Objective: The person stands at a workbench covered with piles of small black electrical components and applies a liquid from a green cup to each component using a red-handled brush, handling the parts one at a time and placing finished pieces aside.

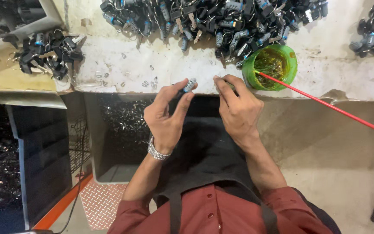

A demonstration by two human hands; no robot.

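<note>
Two hands work over the stained white tabletop (161, 60): left hand (167, 115) pinches a small silver-blue lock cylinder (189, 84) in closed fingers, right hand (239, 108) grips something thin (hidden). A loosened pinch could drop it into the bin below.

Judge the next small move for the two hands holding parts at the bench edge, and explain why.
Probably bring the right hand leftward, so its pinched small piece meets the small silver-and-blue lock cylinder held in the left hand. Both hands hover close together at the white bench's edge, fingertips facing, but the two parts are apart.
</note>
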